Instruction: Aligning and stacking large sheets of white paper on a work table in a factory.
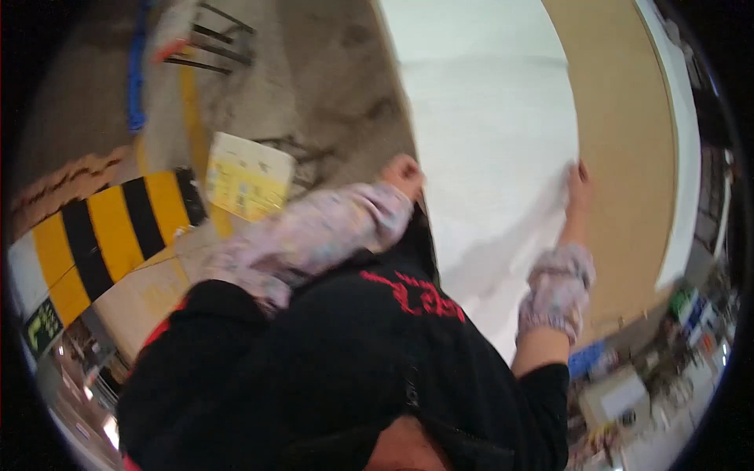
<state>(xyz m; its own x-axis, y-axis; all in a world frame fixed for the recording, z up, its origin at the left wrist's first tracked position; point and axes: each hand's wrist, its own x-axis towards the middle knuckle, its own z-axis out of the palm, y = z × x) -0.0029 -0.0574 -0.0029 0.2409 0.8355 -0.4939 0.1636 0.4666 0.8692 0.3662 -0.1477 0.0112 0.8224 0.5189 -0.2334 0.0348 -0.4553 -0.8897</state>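
Observation:
A long white sheet (495, 118), of paper or cloth, lies lengthwise over a tan board-like surface and runs away from me. At its left edge is my left hand (404, 175), fingers curled closed against the border. My right hand (580, 190) is at the opposite edge, its fingers bent together on the sheet's margin. Soft shadows fall across the white surface near my right forearm. Patterned sleeve covers wrap both forearms. What lies under the fingertips is partly hidden.
Right of the sheet runs the tan surface (620, 141), with another white strip (682, 118) beyond. On the left stand a yellow-and-white box-like stool or panel (250, 177), a black-and-yellow striped barrier (110, 235) and a dark metal frame (216, 39). Cluttered goods (691, 314) fill the lower right.

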